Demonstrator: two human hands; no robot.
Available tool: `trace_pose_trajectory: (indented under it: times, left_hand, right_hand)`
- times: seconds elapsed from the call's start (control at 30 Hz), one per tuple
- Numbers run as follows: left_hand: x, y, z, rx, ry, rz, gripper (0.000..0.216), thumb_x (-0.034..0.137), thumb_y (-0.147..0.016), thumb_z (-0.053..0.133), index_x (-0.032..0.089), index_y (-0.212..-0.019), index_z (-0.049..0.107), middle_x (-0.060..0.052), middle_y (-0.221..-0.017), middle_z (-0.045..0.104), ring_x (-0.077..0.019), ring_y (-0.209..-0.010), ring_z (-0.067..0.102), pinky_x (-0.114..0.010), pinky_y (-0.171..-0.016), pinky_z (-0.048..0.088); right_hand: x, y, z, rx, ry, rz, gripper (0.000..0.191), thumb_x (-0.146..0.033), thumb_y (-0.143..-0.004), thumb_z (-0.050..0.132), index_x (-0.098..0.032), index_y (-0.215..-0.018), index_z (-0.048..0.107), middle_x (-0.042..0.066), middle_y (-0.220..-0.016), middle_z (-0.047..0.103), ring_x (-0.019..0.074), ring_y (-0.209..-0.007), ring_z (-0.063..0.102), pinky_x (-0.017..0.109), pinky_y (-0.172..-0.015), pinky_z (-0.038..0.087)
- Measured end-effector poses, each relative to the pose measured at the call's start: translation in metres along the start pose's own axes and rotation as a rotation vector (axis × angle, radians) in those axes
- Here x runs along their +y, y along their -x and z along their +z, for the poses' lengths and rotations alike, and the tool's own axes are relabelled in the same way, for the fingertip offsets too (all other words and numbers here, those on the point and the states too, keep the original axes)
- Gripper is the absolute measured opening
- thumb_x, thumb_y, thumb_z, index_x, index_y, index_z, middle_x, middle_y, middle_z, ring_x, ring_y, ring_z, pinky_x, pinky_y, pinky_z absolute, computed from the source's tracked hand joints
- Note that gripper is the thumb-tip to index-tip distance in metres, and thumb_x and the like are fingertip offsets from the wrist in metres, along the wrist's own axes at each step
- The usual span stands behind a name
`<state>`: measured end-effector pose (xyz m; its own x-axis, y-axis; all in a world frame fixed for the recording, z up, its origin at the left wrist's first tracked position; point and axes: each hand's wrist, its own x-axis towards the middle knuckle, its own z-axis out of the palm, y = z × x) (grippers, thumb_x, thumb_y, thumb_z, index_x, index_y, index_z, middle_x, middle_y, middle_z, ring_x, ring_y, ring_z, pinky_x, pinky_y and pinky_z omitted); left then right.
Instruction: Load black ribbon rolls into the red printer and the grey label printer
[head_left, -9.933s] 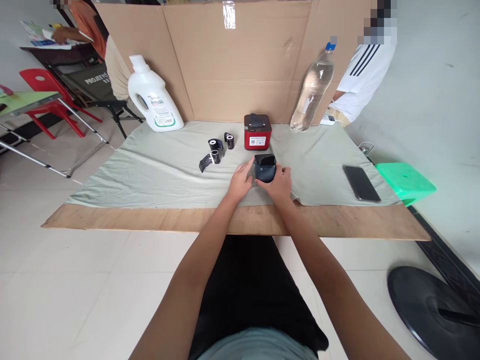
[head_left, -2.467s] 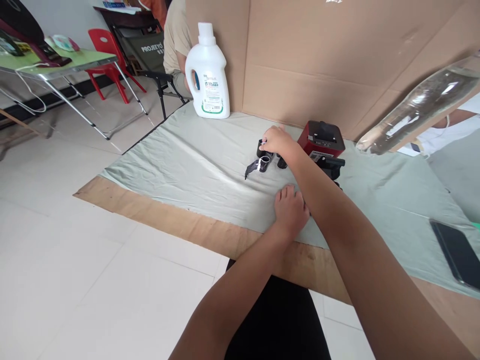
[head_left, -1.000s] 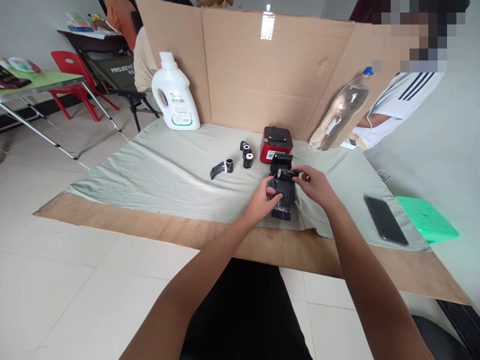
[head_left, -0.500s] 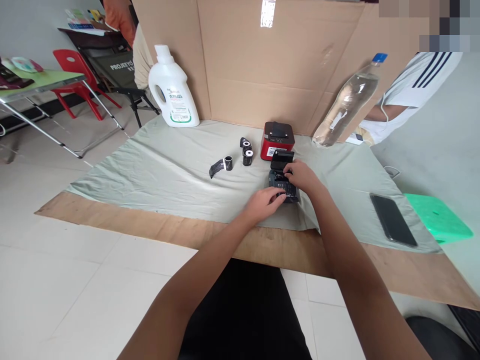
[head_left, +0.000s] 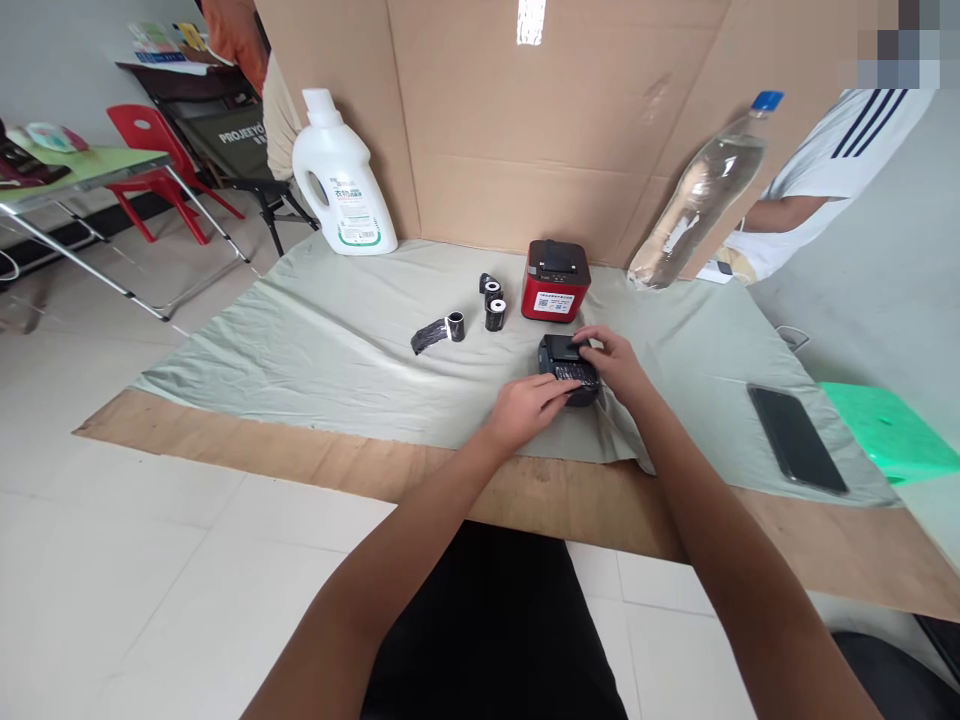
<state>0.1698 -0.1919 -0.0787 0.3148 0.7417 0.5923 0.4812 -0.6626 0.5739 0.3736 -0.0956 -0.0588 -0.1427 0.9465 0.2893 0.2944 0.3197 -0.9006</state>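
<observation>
A small black label printer [head_left: 561,358] sits on the green cloth [head_left: 315,340], lid down, with a strip of black tape coming out of its front. My left hand [head_left: 525,408] pinches that strip at the printer's near edge. My right hand [head_left: 615,362] rests on the printer's right side, fingers curled over its top. Behind it stands a red label printer [head_left: 555,280]. To the left lie two small black rolls [head_left: 492,302] and a third roll [head_left: 438,332] with a loose tail.
A white detergent jug [head_left: 339,184] and a clear plastic bottle [head_left: 697,196] lean at the cardboard backdrop [head_left: 510,130]. A black phone [head_left: 796,452] lies on the cloth's right. A green stool [head_left: 885,440] stands beyond. Other people sit behind, left and right.
The black printer's lid was open with a roll going in; now the lid is down. My right hand moved from the lid to the printer's top; my left stays at the tape.
</observation>
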Motion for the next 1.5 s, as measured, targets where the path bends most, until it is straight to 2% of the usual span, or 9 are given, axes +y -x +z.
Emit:
trace_pose_trajectory:
  times: [0.13, 0.23, 0.4, 0.67, 0.83, 0.97, 1.07, 1.27, 1.5]
  left_hand:
    - [0.006, -0.002, -0.001, 0.057, 0.147, -0.096, 0.038, 0.03, -0.106, 0.052, 0.026, -0.141, 0.067, -0.005, -0.114, 0.081, -0.0155, -0.088, 0.074, -0.028, -0.088, 0.059]
    - [0.007, -0.004, -0.003, 0.101, 0.249, -0.257, 0.066, 0.027, -0.104, 0.053, 0.028, -0.167, 0.032, -0.007, -0.135, 0.075, -0.0132, -0.079, 0.069, -0.028, -0.084, 0.059]
    - [-0.004, -0.009, -0.005, 0.086, 0.209, -0.353, 0.083, 0.014, -0.101, 0.044, 0.027, -0.172, 0.002, -0.007, -0.154, 0.062, -0.0214, -0.116, 0.067, -0.037, -0.103, 0.056]
    - [-0.006, -0.013, -0.009, -0.099, -0.071, -0.352, 0.091, 0.004, -0.092, 0.044, 0.022, -0.172, 0.004, -0.004, -0.147, 0.068, -0.0273, -0.129, 0.059, -0.044, -0.109, 0.051]
    - [0.001, -0.028, -0.019, -0.237, -0.341, -0.346, 0.088, 0.004, -0.091, 0.047, 0.017, -0.171, 0.014, -0.008, -0.139, 0.073, -0.0277, -0.127, 0.062, -0.044, -0.109, 0.049]
    - [-0.008, -0.032, -0.027, -0.263, -0.36, -0.251, 0.086, 0.003, -0.09, 0.047, 0.02, -0.17, 0.019, -0.006, -0.131, 0.078, -0.0261, -0.122, 0.065, -0.042, -0.108, 0.049]
    - [-0.019, -0.025, -0.022, -0.202, -0.258, -0.167, 0.085, 0.007, -0.093, 0.044, 0.019, -0.171, 0.013, -0.009, -0.147, 0.068, -0.0265, -0.126, 0.063, -0.043, -0.109, 0.049]
    - [-0.024, -0.017, -0.005, -0.188, -0.235, -0.298, 0.082, 0.012, -0.094, 0.045, 0.011, -0.17, 0.015, -0.017, -0.175, 0.028, -0.031, -0.162, 0.03, -0.051, -0.131, 0.031]
    - [-0.025, -0.014, 0.0, -0.39, -0.31, -0.375, 0.069, 0.032, -0.103, 0.041, 0.005, -0.166, 0.03, -0.02, -0.175, 0.025, -0.0335, -0.166, 0.021, -0.057, -0.137, 0.011]
  right_hand:
    - [0.0, 0.019, -0.002, -0.018, -0.209, 0.089, 0.041, -0.031, -0.065, 0.079, -0.028, -0.105, 0.071, 0.005, -0.128, 0.07, 0.0313, -0.134, 0.059, 0.052, -0.119, 0.045]
    - [0.004, 0.023, 0.003, 0.05, -0.384, 0.212, 0.051, -0.031, -0.064, 0.08, -0.029, -0.113, 0.067, 0.004, -0.126, 0.072, 0.0301, -0.131, 0.063, 0.053, -0.124, 0.041]
    - [0.005, 0.021, 0.006, 0.066, -0.465, 0.295, 0.052, -0.026, -0.062, 0.079, -0.028, -0.114, 0.069, 0.003, -0.119, 0.075, 0.0293, -0.127, 0.065, 0.053, -0.125, 0.039]
    - [0.001, 0.008, -0.013, -0.09, -0.517, 0.427, 0.059, -0.015, -0.056, 0.083, -0.027, -0.112, 0.07, 0.002, -0.112, 0.075, 0.0254, -0.111, 0.068, 0.046, -0.112, 0.05]
    - [0.0, 0.002, -0.016, -0.048, -0.493, 0.494, 0.069, -0.009, -0.052, 0.082, -0.029, -0.116, 0.066, -0.001, -0.098, 0.07, 0.019, -0.091, 0.067, 0.039, -0.095, 0.057]
    - [-0.008, 0.02, -0.008, 0.077, -0.426, 0.502, 0.056, -0.018, -0.058, 0.08, -0.028, -0.111, 0.062, 0.002, -0.101, 0.068, 0.0214, -0.099, 0.069, 0.04, -0.097, 0.059]
    - [-0.013, 0.044, 0.007, 0.176, -0.325, 0.463, 0.059, -0.031, -0.069, 0.074, -0.027, -0.125, 0.057, 0.009, -0.121, 0.068, 0.0292, -0.12, 0.067, 0.049, -0.111, 0.053]
    - [-0.025, 0.071, 0.052, 0.195, 0.286, 0.202, 0.131, -0.048, -0.059, 0.092, -0.023, -0.167, 0.021, 0.023, -0.156, 0.047, 0.049, -0.152, 0.038, 0.069, -0.125, 0.029]
    - [-0.033, 0.059, 0.041, 0.272, 0.394, 0.16, 0.126, -0.038, -0.059, 0.091, -0.026, -0.166, 0.027, 0.02, -0.147, 0.056, 0.048, -0.141, 0.052, 0.065, -0.12, 0.039]
